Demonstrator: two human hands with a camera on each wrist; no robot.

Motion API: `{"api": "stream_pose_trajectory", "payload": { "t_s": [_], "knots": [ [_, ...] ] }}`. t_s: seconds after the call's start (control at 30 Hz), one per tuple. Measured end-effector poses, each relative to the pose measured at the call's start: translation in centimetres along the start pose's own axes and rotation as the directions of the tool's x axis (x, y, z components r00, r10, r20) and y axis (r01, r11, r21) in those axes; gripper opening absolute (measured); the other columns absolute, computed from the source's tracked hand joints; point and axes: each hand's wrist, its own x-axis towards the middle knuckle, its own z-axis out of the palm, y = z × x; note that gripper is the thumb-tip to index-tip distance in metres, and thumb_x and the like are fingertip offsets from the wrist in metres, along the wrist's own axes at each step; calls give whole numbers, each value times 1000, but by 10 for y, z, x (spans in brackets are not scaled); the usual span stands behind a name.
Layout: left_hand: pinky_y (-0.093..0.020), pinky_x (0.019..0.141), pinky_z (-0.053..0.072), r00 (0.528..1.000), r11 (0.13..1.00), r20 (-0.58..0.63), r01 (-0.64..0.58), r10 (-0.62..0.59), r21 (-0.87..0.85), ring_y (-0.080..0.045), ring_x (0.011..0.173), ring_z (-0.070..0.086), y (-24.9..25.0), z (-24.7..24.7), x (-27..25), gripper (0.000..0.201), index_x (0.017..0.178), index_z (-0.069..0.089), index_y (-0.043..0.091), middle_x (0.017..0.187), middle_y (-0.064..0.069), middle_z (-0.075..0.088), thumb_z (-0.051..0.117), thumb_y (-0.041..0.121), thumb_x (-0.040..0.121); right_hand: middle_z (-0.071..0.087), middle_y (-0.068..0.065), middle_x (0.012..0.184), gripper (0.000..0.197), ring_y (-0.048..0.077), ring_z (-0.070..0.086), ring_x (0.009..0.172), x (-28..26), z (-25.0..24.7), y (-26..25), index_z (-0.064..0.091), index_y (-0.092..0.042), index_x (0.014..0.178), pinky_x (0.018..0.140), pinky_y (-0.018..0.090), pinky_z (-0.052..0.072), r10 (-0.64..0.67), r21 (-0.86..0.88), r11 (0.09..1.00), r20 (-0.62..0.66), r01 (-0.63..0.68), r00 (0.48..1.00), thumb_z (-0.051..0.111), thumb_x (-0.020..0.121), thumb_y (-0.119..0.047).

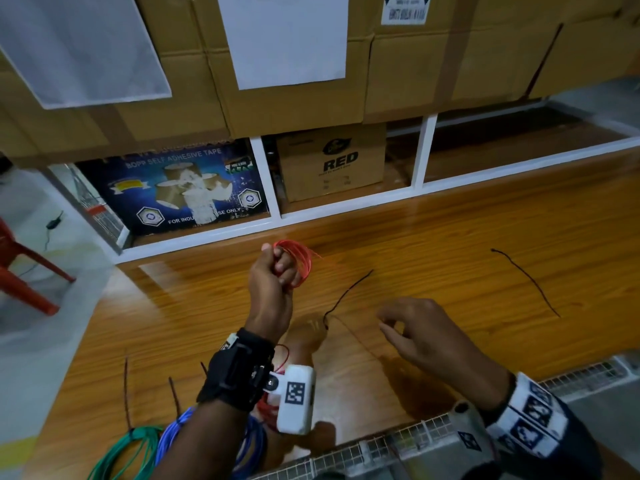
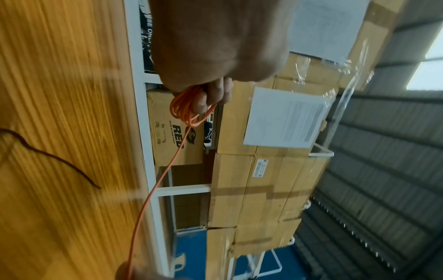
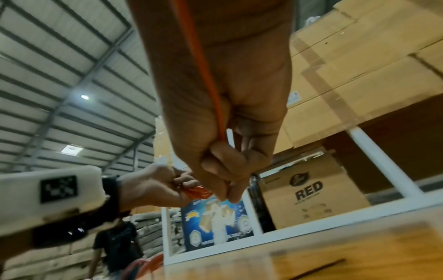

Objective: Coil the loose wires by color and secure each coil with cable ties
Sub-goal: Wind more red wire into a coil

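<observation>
We wear a black strap (image 1: 239, 370) on our left wrist, behind the fingers, carrying a white camera block (image 1: 295, 398) with a black-and-white square code. Our right wrist bears a white band (image 1: 528, 415) printed with similar codes.

Red wire (image 1: 297, 259) is showing beside green (image 1: 121, 452) and blue coils (image 1: 173, 431), black ties (image 1: 526, 282), an orange-brown wood-grain desk (image 1: 450, 244), and brown cardboard boxes (image 1: 433, 64).

Dim overhead light, glare streaks on the tabletop (image 1: 450, 237), blurred, bowed edges.
</observation>
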Motion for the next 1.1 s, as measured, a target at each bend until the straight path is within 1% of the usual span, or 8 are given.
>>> {"api": "stream_pose_trajectory", "payload": {
  "t_s": [0.13,0.27,0.4,0.57,0.63,0.77,0.97,1.1],
  "knots": [
    [-23,49,24,992,961,94,-100,78,258,-9,50,28,-14,12,-12,35,83,44,17,63,5,34,28,29,111,66,-13,82,14,-8,54,71,8,-8,-27,78,-20,100,61,8,39,-183,122,977,64,174,981,65,97,-24],
    [-23,52,32,959,854,266,-216,95,473,-11,56,36,-28,19,-28,37,88,44,13,66,5,42,25,34,112,58,-15,88,19,-14,50,78,22,-21,-40,76,-15,112,67,7,37,-292,171,946,80,275,953,62,100,-21],
    [-23,51,32,930,824,361,-255,65,507,-13,56,39,-32,21,-41,48,83,50,2,66,-7,43,25,30,112,70,-9,103,22,-9,55,85,35,-25,-34,76,-21,115,73,9,43,-340,128,929,-76,348,937,61,101,-30],
    [-30,54,35,928,807,371,-205,-19,554,-22,62,41,-36,14,-45,58,87,53,-8,73,-14,49,33,44,105,74,-5,89,38,2,62,73,48,-37,-14,77,-19,99,62,13,49,-316,66,937,-261,343,912,59,94,-52],
    [-25,51,27,920,831,385,-158,-72,533,-19,56,33,-37,14,-47,53,80,55,2,64,-6,43,33,45,103,73,-7,84,44,0,61,69,54,-39,-7,77,-19,93,59,11,46,-314,41,942,-253,334,915,57,92,-59],
    [-35,52,11,896,908,409,-14,-175,419,-21,54,12,-34,10,-45,42,72,51,17,59,1,25,36,40,104,73,-12,80,43,0,59,67,63,-46,8,79,-24,90,57,19,45,-247,28,965,-218,259,944,56,93,-61],
    [-25,46,9,924,964,284,227,-257,135,-11,46,7,-25,2,-37,39,64,48,19,51,8,23,41,32,100,67,-13,79,20,5,61,71,55,-54,29,74,-26,117,57,17,44,-116,234,965,-12,116,993,62,101,-27],
    [-21,39,16,946,962,191,273,-262,-30,-5,37,18,-19,-4,-28,43,65,48,18,48,8,26,37,29,104,69,-17,83,24,7,62,66,45,-45,45,73,-23,123,53,20,46,-79,253,963,-63,93,995,64,101,-22]
  ]
}}
